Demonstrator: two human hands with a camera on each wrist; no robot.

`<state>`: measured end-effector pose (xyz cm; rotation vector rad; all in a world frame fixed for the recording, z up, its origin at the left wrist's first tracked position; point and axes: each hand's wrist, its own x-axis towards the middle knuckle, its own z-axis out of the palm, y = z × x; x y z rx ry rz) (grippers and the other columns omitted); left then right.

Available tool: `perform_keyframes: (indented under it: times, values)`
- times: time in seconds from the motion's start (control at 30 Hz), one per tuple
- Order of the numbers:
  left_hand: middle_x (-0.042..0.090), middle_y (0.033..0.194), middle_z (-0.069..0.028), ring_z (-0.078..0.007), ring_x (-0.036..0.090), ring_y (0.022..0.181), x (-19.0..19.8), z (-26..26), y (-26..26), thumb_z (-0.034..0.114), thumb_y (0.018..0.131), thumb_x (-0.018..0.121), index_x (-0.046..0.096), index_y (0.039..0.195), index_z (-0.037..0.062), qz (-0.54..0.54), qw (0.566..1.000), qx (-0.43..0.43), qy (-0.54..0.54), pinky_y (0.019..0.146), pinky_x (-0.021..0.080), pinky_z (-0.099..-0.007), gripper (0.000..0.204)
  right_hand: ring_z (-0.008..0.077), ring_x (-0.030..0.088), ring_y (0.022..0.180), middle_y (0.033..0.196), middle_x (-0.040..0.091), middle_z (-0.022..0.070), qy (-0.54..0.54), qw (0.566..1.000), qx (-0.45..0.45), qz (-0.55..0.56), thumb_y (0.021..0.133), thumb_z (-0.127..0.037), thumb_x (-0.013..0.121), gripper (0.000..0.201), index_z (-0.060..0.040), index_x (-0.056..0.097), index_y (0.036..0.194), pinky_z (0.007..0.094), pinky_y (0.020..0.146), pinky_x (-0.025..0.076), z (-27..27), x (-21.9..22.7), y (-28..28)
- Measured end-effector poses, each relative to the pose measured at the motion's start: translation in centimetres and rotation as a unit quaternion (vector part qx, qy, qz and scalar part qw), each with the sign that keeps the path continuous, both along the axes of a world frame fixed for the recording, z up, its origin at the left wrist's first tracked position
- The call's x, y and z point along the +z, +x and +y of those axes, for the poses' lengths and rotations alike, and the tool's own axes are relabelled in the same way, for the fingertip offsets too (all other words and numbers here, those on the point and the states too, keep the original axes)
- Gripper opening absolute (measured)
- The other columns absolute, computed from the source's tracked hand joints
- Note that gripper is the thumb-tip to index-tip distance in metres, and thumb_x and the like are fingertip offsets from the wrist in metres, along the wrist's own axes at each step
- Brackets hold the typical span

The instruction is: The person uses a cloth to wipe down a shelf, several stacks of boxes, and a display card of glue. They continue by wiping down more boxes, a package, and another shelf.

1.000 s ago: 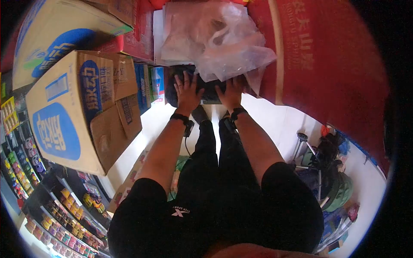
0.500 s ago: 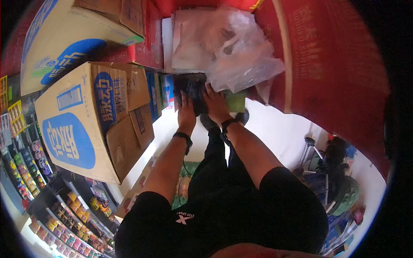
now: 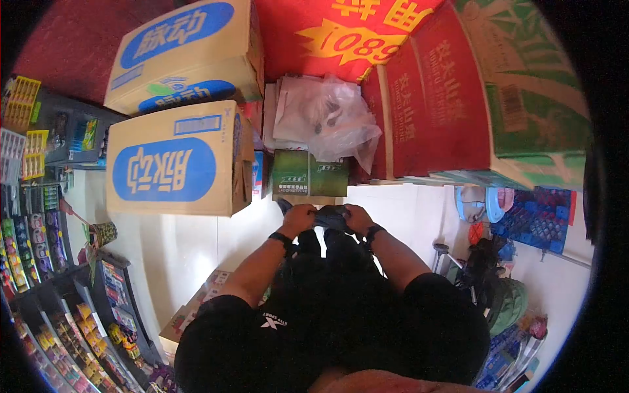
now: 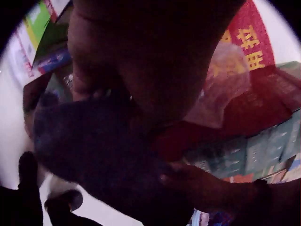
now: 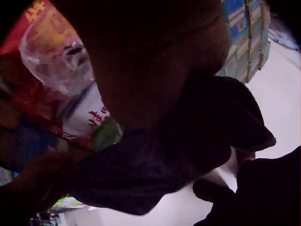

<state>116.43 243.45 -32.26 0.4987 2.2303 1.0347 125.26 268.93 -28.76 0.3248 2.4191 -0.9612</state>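
In the head view, both forearms reach forward from black sleeves and angle inward, the backs of the hands facing up. The left hand and right hand are level and a little apart, each with fingers curled and clamped on one dark cloth, which spans between them. There are two wrist straps, one per arm. Just beyond the hands is one green box; above it lies one clear bag over pale sheets. Left of the left hand are two tan boxes with blue labels; ahead and right of the right hand stand red boxes.

In the left wrist view, the left hand fills the top, the cloth hanging below it; the right hand grips the cloth's far end. Two shoes show below and left.

In the right wrist view, the right hand points down onto the cloth, its fingertips too dark to make out. The left hand holds the opposite end, and the bag shows beyond.
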Motion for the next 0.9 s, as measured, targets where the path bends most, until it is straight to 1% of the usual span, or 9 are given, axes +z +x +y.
perform_keyframes:
  times: [0.17,0.33,0.5,0.57,0.6,0.67,0.73,0.8,0.9]
  values:
    - [0.076,0.102,-0.0175,-0.0397,0.072,0.099,18.3,-5.5,-2.2,0.029,0.095,0.07,0.077,0.109,0.0077,0.039,0.996,-0.055,0.061,0.088,0.057,-0.049,0.027,0.0283,0.074,0.095,0.103,0.076,0.0204,-0.123,0.988,-0.016,0.087,0.101,-0.035,0.072,0.04,-0.0006,0.072,0.12,0.0426,0.089,0.057,-1.4,9.8,-3.1]
    - [0.074,0.098,-0.0142,-0.0352,0.072,0.093,36.8,-10.3,-2.2,0.012,0.092,0.079,0.073,0.104,0.0039,0.185,0.974,0.002,0.133,0.081,0.057,-0.0428,0.015,0.0252,0.071,0.095,0.102,0.074,0.0182,-0.159,0.956,0.081,0.232,0.098,-0.031,0.076,0.037,0.0007,0.07,0.117,0.0386,0.087,0.055,-4.4,22.3,-7.9]
    - [0.074,0.096,-0.0131,-0.0269,0.07,0.09,44.9,-17.2,-5.9,0.002,0.093,0.074,0.071,0.099,0.002,0.45,0.863,0.208,0.096,0.086,0.054,-0.0384,0.007,0.0354,0.066,0.114,0.121,0.068,0.0194,-0.189,0.863,0.012,0.468,0.092,-0.019,0.081,0.04,-0.0025,0.067,0.126,0.044,0.1,0.051,-12.6,35.0,-12.9]
    - [0.074,0.099,-0.015,-0.0293,0.069,0.093,45.0,-19.0,-8.7,0.006,0.097,0.072,0.07,0.102,-0.0002,0.524,0.802,0.284,0.044,0.089,0.053,-0.0396,0.008,0.041,0.056,0.131,0.137,0.061,0.0207,-0.177,0.813,0.015,0.554,0.089,-0.016,0.081,0.051,-0.0057,0.064,0.136,0.0466,0.111,0.045,-16.6,35.8,-15.2]
    - [0.076,0.11,-0.0186,-0.0327,0.071,0.107,43.9,-20.7,-10.7,0.019,0.101,0.071,0.073,0.115,0.0011,0.545,0.798,0.256,-0.028,0.104,0.05,-0.0474,0.022,0.0432,0.05,0.14,0.146,0.057,0.0215,-0.175,0.799,0.025,0.574,0.088,-0.014,0.081,0.056,-0.008,0.062,0.141,0.0473,0.116,0.042,-18.4,35.7,-16.4]
    - [0.065,0.143,-0.0246,-0.0412,0.058,0.136,37.3,-25.0,-15.1,0.042,0.105,0.062,0.069,0.137,0.0052,0.515,0.787,0.203,-0.273,0.121,0.035,-0.0579,0.049,0.0439,0.045,0.145,0.152,0.053,0.0208,-0.152,0.793,0.074,0.585,0.09,-0.017,0.079,0.056,-0.0113,0.063,0.144,0.0512,0.119,0.038,-22.3,32.7,-18.6]
    - [0.042,0.166,-0.0251,-0.0504,0.035,0.154,30.3,-26.0,-17.3,0.06,0.105,0.05,0.059,0.153,0.0089,0.486,0.748,0.238,-0.385,0.128,0.019,-0.0628,0.07,0.0446,0.04,0.15,0.158,0.049,0.0201,-0.129,0.786,0.115,0.593,0.092,-0.02,0.078,0.057,-0.0147,0.063,0.146,0.0552,0.121,0.035,-24.1,30.1,-19.5]
    - [0.027,0.174,-0.0231,-0.0565,0.02,0.157,30.6,-25.7,-17.7,0.065,0.104,0.046,0.053,0.158,0.0097,0.47,0.767,0.23,-0.372,0.129,0.018,-0.0617,0.078,0.0458,0.036,0.153,0.162,0.047,0.0207,0.043,0.787,0.252,0.562,0.096,-0.035,0.07,0.057,-0.0165,0.063,0.149,0.0676,0.121,0.029,-25.0,28.6,-19.1]
    - [0.031,0.173,-0.0231,-0.0533,0.021,0.159,31.1,-25.3,-17.3,0.065,0.104,0.046,0.051,0.16,0.0109,0.439,0.776,0.239,-0.384,0.129,0.019,-0.0613,0.078,0.0403,0.033,0.156,0.165,0.045,0.0156,0.058,0.793,0.226,0.562,0.1,-0.04,0.066,0.052,-0.0247,0.063,0.15,0.0691,0.122,0.024,-25.5,27.8,-19.1]
